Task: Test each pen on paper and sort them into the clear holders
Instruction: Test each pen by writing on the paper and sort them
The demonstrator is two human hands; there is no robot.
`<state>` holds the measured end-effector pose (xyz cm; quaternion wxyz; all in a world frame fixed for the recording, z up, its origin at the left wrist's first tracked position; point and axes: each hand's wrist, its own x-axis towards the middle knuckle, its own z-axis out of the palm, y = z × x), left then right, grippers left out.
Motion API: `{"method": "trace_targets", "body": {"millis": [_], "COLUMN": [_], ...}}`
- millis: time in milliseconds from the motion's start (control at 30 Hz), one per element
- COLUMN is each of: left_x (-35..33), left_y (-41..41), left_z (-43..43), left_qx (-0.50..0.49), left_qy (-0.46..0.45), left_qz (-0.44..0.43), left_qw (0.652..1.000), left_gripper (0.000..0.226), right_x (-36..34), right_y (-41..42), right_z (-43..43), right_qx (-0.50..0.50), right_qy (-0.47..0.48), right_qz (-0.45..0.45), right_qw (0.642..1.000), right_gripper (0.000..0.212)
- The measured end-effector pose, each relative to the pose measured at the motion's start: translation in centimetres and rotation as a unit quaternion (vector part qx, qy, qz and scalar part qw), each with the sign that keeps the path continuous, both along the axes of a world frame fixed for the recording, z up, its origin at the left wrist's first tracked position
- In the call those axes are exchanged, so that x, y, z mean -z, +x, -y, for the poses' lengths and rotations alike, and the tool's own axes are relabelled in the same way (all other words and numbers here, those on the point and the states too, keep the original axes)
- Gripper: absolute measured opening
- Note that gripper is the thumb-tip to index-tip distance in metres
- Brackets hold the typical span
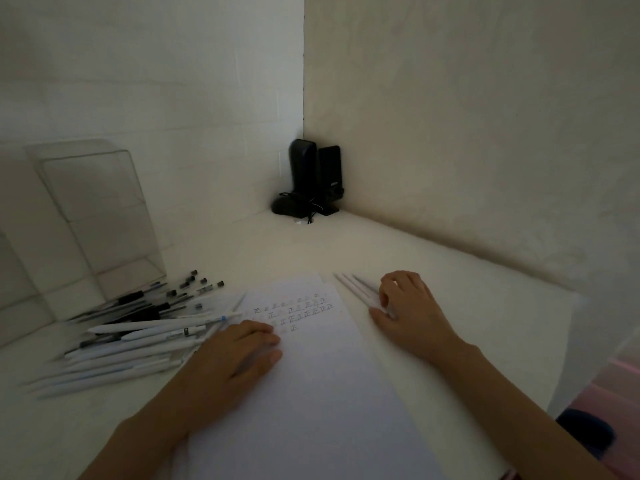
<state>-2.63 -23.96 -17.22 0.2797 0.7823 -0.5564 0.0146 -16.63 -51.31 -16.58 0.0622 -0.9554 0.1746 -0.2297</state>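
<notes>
The head view looks down on a smooth white desk (433, 271) pushed into a corner where a paler left wall (173, 81) meets a cream, faintly mottled right wall (467, 98); the light is dim. In that corner stand two glossy black speakers (315, 174), upright and side by side, with a dark rounded object and a tangle of cable at their foot. At the left stands a tall clear holder (104, 216) of thin, hard, see-through plastic with rounded edges, and part of a second clear holder (14, 271) shows at the frame edge. Just in front of them lies a loose pile of pens (131, 334), slim barrels heaped across each other, white ones nearer and black or clear ones farther back. A matte white sheet of paper (329, 393) lies in the middle of the desk, with rows of small test marks (298, 311) near its far end. The left hand (235, 358) lies palm down on the sheet's left edge, fingers stretched out and together, holding nothing. The right hand (408, 313) rests on the desk just right of the sheet, its bent fingertips on the near ends of a few white pens (356, 289) that fan out away from it; whether it grips them or only touches them cannot be told through the blur. Something pink (616, 386) shows beyond the desk's right edge.
</notes>
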Motion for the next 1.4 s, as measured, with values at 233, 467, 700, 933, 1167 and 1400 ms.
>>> {"method": "trace_targets", "body": {"millis": [233, 467, 700, 933, 1167, 1400], "left_x": [0.1, 0.2, -0.2, -2.1, -1.5, -1.4], "left_y": [0.3, 0.5, 0.5, 1.6, 2.3, 2.2], "left_z": [0.0, -0.1, -0.4, -2.1, -2.3, -2.1], "left_qx": [0.014, 0.011, 0.007, -0.078, -0.111, -0.088], "left_qy": [-0.028, -0.034, -0.037, -0.092, -0.063, -0.038], "left_qz": [-0.011, -0.014, 0.001, -0.004, 0.017, 0.041], "left_qw": [0.999, 0.999, 0.999, 0.993, 0.992, 0.995], "left_gripper": [0.066, 0.061, 0.064, 0.052, 0.050, 0.053], "right_x": [0.2, -1.2, -3.6, -3.2, -0.2, -0.5], "right_y": [0.3, 0.3, 1.2, 4.6, 5.5, 5.3], "right_z": [-0.5, -1.1, -3.7, -8.2, -9.7, -10.2], "right_qx": [-0.030, 0.017, -0.049, -0.222, -0.209, -0.242], "right_qy": [-0.043, 0.071, 0.078, -0.018, -0.179, -0.243], "right_qz": [0.006, 0.088, 0.304, 0.219, 0.134, 0.177], "right_qw": [0.999, 0.993, 0.948, 0.950, 0.952, 0.922], "right_gripper": [0.030, 0.017, 0.012, 0.021, 0.037, 0.013]}}
